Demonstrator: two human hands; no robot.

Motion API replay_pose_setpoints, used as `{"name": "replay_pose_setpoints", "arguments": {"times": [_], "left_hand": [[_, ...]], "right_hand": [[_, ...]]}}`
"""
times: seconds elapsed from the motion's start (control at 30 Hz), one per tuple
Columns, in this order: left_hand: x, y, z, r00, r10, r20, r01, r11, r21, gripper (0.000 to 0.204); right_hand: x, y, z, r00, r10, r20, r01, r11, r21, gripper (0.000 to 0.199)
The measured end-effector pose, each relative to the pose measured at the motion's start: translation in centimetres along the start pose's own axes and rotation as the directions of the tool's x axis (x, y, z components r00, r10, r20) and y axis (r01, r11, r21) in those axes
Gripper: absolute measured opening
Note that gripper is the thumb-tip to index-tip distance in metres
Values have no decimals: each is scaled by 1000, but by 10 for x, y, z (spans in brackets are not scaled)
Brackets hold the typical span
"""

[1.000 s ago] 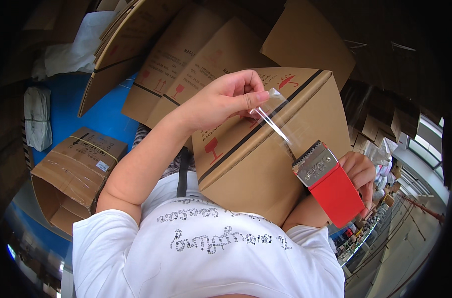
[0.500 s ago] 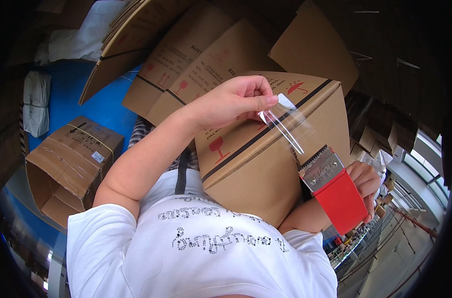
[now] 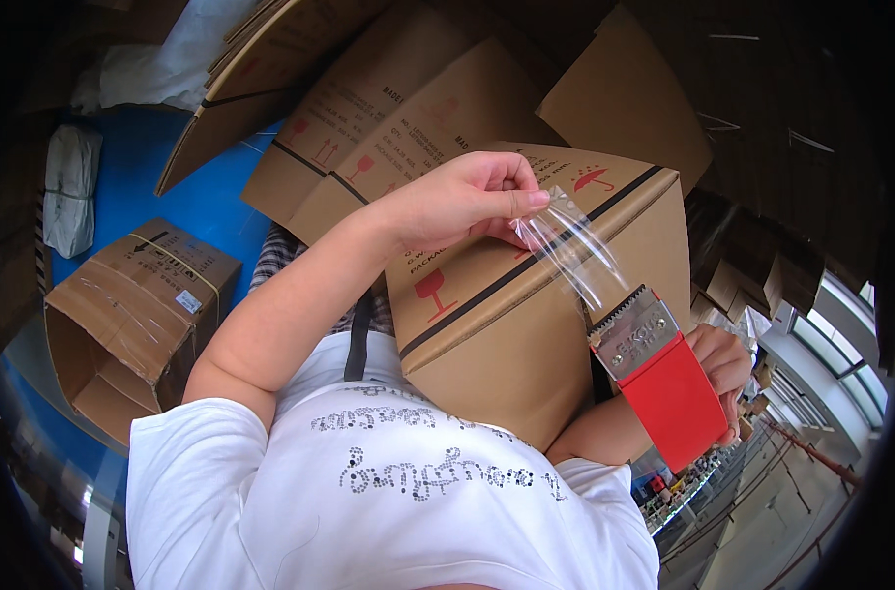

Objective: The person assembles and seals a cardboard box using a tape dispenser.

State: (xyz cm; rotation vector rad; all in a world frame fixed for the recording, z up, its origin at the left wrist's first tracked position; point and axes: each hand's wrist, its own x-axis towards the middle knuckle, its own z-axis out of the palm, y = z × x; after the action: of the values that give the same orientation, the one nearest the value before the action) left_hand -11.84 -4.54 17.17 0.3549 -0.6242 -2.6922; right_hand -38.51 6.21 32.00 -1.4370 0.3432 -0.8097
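One tape dispenser [image 3: 669,383], two hands

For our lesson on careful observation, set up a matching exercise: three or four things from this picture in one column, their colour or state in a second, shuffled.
Things:
1. tape dispenser
2. strip of tape
3. sealed box
4. open box

Descriptions:
A. lying on the blue floor, empty
B. clear, pinched by the left hand
C. red, gripped by the right hand
D. brown, with a black stripe

Pairs: 1-C, 2-B, 3-D, 4-A
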Motion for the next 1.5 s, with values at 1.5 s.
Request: {"name": "replay_pose_setpoints", "arguments": {"times": [1.5], "left_hand": [[154, 5, 126, 795, -359, 488, -602, -370, 708, 48]], "right_hand": [[-3, -39, 46, 778, 290, -557, -505, 816, -281, 43]]}}
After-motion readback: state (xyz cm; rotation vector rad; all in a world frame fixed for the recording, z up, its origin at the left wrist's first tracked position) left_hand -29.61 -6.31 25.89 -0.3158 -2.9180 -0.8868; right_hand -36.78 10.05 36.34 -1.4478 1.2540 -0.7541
